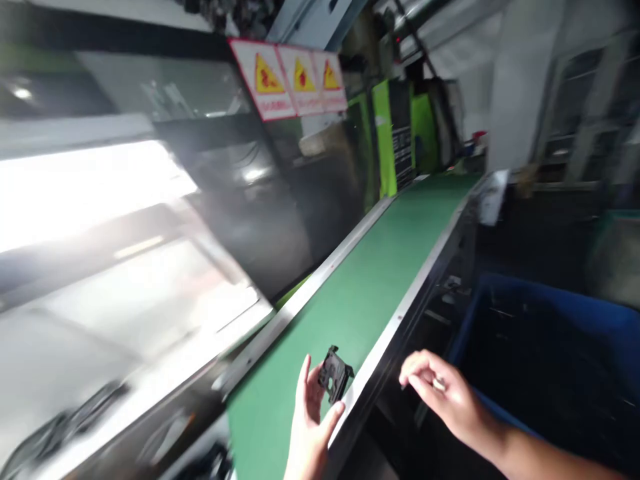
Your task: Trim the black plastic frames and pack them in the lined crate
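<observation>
Small black moulded plastic part [336,375], angular and bracket-like, with an opening through its flat face, a projecting tab at its upper end and a thicker ridge along its right side. It is held tilted in the left hand [314,417], gripped between the fingers and the thumb, over the near end of the conveyor and beside its right-hand rail. The right hand [445,393], well apart from the part, has its fingers curled closed around a small pale object [439,383], mostly hidden by the grip; a dark tip shows just below the fingertips.

Large blue open-topped plastic bin [550,293], at right beyond the right hand: its interior is dark, with a few thin pale scraps visible; the contents otherwise cannot be made out. The right forearm covers part of its near edge.

Long green flat conveyor belt [380,267], running away from the viewer between pale metal side rails [400,317]; the right rail passes between the two hands. Left of the belt stands a dark, glossy machine panel [300,200] bearing a row of white, red-bordered warning signs with yellow triangles [300,79]; a lime-green upright panel [384,140] stands farther along. At lower left, blurred dark elongated pieces [70,423] lie along a bright white surface [165,320].
</observation>
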The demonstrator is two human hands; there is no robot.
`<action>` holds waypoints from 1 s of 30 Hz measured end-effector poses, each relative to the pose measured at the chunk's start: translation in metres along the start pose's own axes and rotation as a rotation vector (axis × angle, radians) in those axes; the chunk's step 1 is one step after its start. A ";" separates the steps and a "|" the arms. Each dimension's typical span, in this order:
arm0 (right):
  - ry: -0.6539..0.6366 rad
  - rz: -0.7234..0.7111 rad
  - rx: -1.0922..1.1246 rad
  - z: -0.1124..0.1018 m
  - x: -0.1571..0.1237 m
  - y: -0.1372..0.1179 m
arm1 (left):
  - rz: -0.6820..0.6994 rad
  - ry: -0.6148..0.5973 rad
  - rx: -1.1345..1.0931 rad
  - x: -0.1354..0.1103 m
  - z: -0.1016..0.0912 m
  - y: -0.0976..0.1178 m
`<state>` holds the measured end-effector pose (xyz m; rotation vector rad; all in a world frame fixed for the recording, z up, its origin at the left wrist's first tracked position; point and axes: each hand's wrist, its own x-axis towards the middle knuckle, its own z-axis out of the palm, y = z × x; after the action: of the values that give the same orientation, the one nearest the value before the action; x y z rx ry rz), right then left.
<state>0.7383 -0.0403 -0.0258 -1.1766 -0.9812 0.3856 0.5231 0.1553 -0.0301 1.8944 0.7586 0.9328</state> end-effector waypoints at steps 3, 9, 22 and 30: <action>-0.163 0.030 0.108 0.035 0.013 -0.010 | -0.099 0.110 0.055 -0.062 -0.029 0.012; -0.607 -0.013 0.341 0.119 0.006 -0.051 | -0.075 0.254 0.250 -0.136 -0.070 0.058; -0.888 0.155 0.302 0.247 -0.082 -0.116 | 0.014 0.375 0.531 -0.254 -0.184 0.088; -0.910 0.244 0.326 0.318 -0.147 -0.130 | -0.069 0.391 0.499 -0.323 -0.250 0.077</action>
<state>0.3727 -0.0064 0.0432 -0.8041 -1.4724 1.2990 0.1531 -0.0249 0.0259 2.1095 1.3852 1.1657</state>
